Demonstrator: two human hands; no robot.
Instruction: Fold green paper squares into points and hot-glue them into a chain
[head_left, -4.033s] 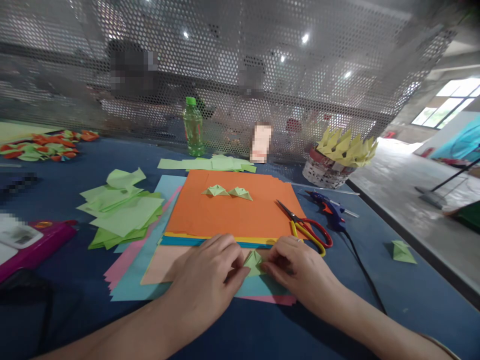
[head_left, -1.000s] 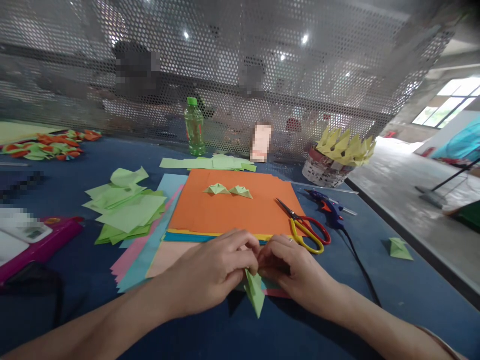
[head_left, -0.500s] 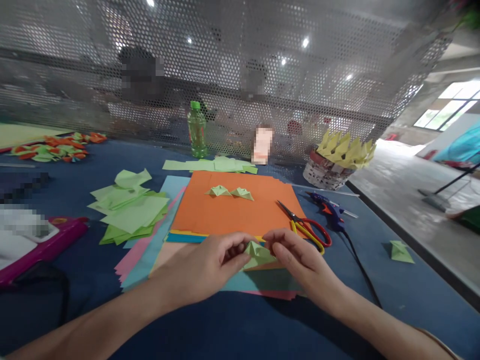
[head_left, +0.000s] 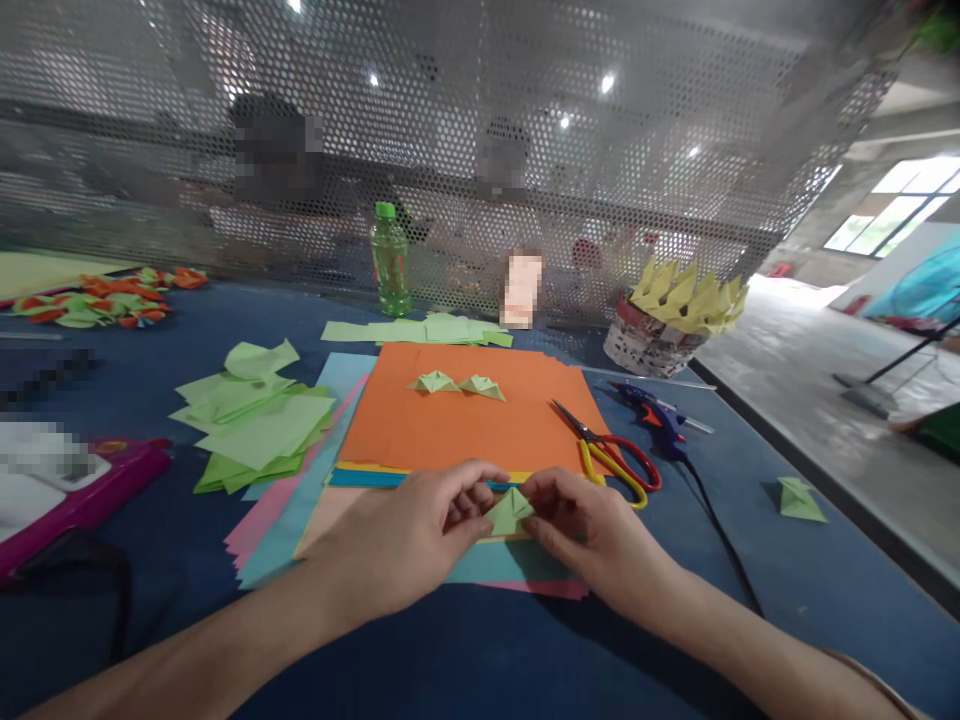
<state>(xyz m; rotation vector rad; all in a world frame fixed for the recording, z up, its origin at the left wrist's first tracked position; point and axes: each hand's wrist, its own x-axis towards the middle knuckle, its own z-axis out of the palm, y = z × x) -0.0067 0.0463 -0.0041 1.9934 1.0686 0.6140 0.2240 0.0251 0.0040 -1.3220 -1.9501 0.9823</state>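
1. Head view: left hand (head_left: 431,530) pinches the near-left edge of a small folded green paper (head_left: 510,514), thumb low, fingers curled.
2. Right hand (head_left: 600,522) pinches its other side, thumb at lower corner.
3. That paper sits between the hands, over the near part of the layered coloured sheets.
4. Beyond it, orange sheet (head_left: 465,430) bears two folded green pieces (head_left: 481,386), side by side.
5. Scissors (head_left: 600,448), red and yellow handles, lie across its right edge; glue gun (head_left: 660,418) just beyond, right.
6. Loose green squares (head_left: 266,435) heaped left.
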